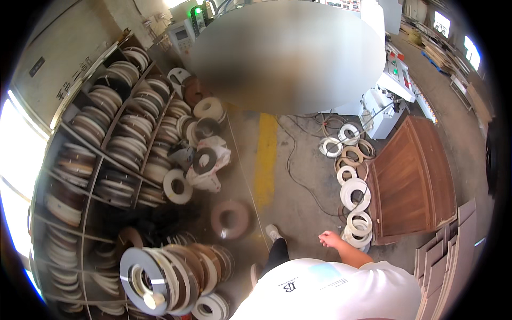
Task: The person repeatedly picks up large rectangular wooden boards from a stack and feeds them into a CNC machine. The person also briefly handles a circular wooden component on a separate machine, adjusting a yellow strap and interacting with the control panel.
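My right hand [330,239] hangs by my side above the concrete floor, fingers loosely apart and holding nothing. It is nearest to a row of white and tan tape rolls [356,205] lying on the floor to its right. My left hand is out of sight. My white shirt [330,290] fills the lower edge, and one foot in a light shoe [273,232] steps forward. A brown tape roll [230,218] lies flat on the floor ahead to my left.
A tall shelf [101,154] packed with tape rolls stands on the left, with more rolls [170,274] piled at its foot. A brown wooden panel [413,181] lies right. A yellow floor stripe [265,160], loose cables [298,176] and a white machine [394,80] are ahead.
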`<state>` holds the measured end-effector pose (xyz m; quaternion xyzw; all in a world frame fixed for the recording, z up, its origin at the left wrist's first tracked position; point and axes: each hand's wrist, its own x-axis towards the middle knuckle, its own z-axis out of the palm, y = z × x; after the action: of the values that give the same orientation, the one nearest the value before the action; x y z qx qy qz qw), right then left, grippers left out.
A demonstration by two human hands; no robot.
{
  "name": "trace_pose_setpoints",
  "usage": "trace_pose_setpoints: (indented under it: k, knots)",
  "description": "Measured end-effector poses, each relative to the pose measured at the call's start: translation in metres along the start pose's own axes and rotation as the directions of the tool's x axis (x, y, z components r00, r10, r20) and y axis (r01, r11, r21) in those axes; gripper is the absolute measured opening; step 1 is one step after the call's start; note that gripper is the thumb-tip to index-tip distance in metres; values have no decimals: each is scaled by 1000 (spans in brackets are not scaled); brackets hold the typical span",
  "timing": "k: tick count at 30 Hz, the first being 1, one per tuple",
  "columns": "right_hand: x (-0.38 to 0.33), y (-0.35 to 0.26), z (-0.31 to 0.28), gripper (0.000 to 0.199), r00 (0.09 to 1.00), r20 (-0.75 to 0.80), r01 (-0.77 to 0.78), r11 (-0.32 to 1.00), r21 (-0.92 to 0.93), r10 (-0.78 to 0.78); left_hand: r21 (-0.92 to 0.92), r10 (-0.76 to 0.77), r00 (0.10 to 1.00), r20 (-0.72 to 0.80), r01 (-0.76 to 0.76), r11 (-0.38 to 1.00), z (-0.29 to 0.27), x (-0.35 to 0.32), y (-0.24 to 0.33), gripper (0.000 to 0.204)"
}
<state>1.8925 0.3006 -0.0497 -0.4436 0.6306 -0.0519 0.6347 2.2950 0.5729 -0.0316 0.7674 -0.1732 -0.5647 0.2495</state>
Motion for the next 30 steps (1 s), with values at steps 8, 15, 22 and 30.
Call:
trace_pose_setpoints:
  k: [8, 15, 22, 30]
  knots:
    - [59, -108, -61, 32, 978, -24, -210, 970, -126, 209, 122, 308, 948, 77, -316, 941, -92, 173, 91, 34]
    - [170, -213, -62, 25, 923, -217, -195, 870, 453, 319, 105, -284, 945, -161, 302, 947, -183, 305, 338, 62]
    - [357, -292, -69, 35, 998, -63, -26, 941, -337, 5, 422, 262, 965, 23, -247, 872, -181, 343, 576, 51]
    - [553, -650, -217, 23, 983, -178, 1, 979, 204, 37, 385, 117, 992, 54, -129, 914, -158, 489, 750, 50]
